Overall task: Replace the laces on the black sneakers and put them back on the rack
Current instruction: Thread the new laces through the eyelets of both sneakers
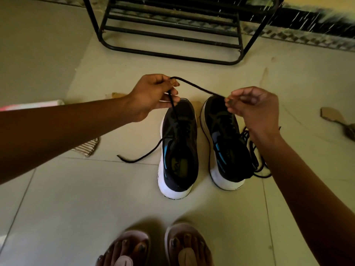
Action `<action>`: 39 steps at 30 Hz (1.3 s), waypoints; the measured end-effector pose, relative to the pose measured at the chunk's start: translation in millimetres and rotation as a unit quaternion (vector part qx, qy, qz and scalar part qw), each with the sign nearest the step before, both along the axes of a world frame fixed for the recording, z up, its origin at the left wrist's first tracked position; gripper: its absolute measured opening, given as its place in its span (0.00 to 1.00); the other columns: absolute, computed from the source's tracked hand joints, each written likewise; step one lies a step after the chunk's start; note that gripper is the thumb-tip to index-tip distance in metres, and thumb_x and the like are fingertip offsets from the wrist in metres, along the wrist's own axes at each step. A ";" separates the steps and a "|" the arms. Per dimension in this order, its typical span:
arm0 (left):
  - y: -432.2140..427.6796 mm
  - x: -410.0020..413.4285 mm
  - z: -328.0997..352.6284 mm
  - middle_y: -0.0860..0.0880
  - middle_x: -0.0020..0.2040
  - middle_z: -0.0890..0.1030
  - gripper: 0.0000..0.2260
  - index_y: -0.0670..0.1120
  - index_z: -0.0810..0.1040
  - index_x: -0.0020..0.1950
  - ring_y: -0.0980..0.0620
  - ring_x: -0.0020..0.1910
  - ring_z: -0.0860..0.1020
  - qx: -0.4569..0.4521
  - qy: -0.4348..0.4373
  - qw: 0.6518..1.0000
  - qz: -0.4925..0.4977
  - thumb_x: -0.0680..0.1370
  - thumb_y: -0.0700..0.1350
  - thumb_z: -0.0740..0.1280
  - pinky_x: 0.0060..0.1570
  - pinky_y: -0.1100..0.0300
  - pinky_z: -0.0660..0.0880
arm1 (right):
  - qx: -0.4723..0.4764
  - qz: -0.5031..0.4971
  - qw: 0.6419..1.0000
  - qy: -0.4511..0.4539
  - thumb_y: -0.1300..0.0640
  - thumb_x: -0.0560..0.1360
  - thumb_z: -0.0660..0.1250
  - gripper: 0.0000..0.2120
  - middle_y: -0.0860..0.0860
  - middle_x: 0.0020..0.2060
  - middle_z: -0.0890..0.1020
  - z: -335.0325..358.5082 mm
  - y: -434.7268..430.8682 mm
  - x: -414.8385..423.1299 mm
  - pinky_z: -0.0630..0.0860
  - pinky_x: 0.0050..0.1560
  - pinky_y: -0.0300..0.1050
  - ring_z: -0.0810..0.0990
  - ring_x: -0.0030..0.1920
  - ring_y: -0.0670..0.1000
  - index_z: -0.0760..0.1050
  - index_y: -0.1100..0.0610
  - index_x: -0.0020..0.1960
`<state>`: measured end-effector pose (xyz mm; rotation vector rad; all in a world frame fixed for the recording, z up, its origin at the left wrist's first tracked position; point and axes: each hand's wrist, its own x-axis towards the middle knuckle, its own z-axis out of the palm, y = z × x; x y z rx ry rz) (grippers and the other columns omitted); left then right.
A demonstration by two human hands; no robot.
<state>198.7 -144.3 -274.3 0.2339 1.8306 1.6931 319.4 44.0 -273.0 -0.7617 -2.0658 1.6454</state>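
Head view: the only view; every place below is given from the left shoe (178, 150).
Left hand (151, 95): above the toe of that shoe. Your thumb and fingers are curled narrow and pinch the lace (199, 87).
Right hand (255, 106): to the right of that shoe, over the toe of the right shoe (226, 143). Its fingertips pinch the lace's free end.
Lace: runs taut between your hands, then drops from your left hand into the left shoe's eyelets. Its other end trails on the floor (76, 189) to the left of the shoe.
Shoes: both sit upright on the floor, side by side, toes toward the rack (172, 35).
Spare laces (255, 150): a black tangle past the right shoe, partly behind your right arm.
Rack: beyond the toes, well apart. I see no shoes on the bars in view.
Risk, uneven ends: pull too far through your left hand and the floor end may slip into the eyelets, leaving one side short.
Risk, lifted shoe: a hard tug could tip the left shoe, since neither hand steadies it.
Risk, mix-up: both sets of laces are black, so you could pick up the wrong one from the tangle.
Risk, missed eyelet: black on black in dim light makes a skipped hole easy.
Writing: there is a pale mark on the left shoe's insole (179, 164), too blurred to read. I can make out no brand or label elsewhere.
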 end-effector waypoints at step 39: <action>-19.5 57.8 -44.1 0.53 0.44 0.78 0.14 0.47 0.79 0.53 0.53 0.45 0.77 -0.226 0.260 0.922 -0.177 0.70 0.47 0.75 0.48 0.61 0.74 | -0.011 0.176 0.963 -0.203 0.66 0.71 0.71 0.09 0.52 0.33 0.81 -46.1 -43.7 13.8 0.80 0.42 0.42 0.82 0.36 0.49 0.76 0.53 0.40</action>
